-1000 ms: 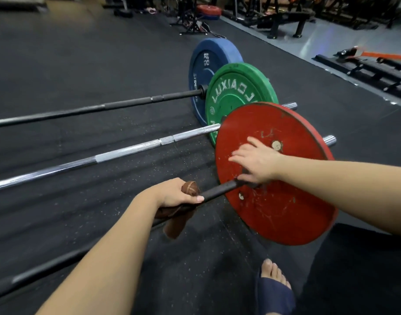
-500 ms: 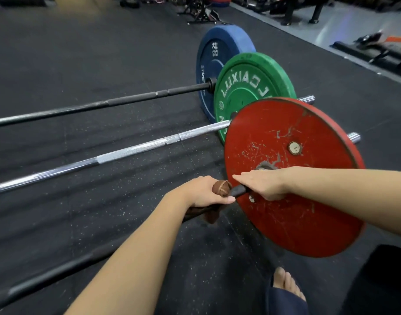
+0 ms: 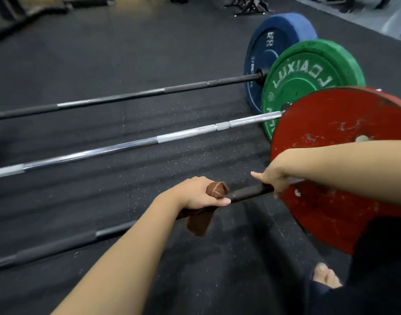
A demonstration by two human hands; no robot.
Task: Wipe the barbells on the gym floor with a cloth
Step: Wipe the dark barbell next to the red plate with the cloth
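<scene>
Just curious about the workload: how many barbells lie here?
3: nearest barbell, red plate, where the left hand holds the cloth; middle barbell, green plate; farthest barbell, blue plate. Others may lie outside view.

- Cloth (image 3: 200, 223), lower centre: brown woven fabric, matt, with a stitched hem.
- Near bar (image 3: 251, 193): dull dark metal, matt.
- Middle bar (image 3: 117, 150): bright chromed metal, glossy, with duller knurled bands.
- Far bar (image 3: 183, 87): dark matt metal with one paler, shinier stretch.
- Red plate (image 3: 331, 133), right: matt paint, scratched and chipped.
- Green plate (image 3: 308, 71) and blue plate (image 3: 285, 26), upper right: matt rubber.
- Floor (image 3: 126, 42): black speckled rubber matting, matt.
</scene>
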